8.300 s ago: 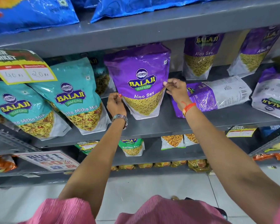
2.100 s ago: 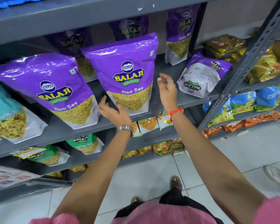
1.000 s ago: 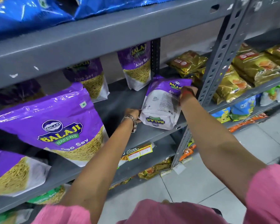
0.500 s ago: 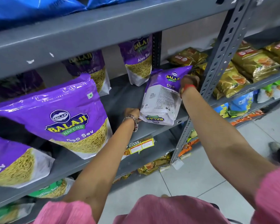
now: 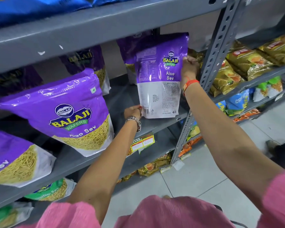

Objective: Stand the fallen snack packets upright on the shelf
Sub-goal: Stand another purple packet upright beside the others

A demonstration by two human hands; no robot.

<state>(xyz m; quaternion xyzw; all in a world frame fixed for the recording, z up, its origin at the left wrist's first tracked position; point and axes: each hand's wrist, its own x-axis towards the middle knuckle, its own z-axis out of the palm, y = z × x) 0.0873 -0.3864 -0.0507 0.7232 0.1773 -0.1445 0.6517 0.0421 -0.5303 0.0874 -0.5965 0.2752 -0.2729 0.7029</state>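
Observation:
A purple and white Aloo Sev packet [image 5: 158, 83] stands upright near the right end of the grey shelf [image 5: 156, 124], its printed back side facing me. My right hand [image 5: 189, 68] grips its upper right edge. My left hand [image 5: 133, 111] pinches its lower left corner. Its base rests on or just above the shelf board. Two more purple Aloo Sev packets [image 5: 79, 116] stand upright to the left, and another [image 5: 89, 63] leans at the back.
A perforated grey upright post [image 5: 211, 69] stands just right of my right hand. Yellow-gold packets [image 5: 247, 65] fill the neighbouring bay. A shelf board [image 5: 89, 28] runs close overhead with blue packets on it. Price tags [image 5: 142, 142] hang on the shelf below.
The packet was lying tilted with its top toward the back; both hands have raised it to stand upright. My right hand moved up with its top edge.

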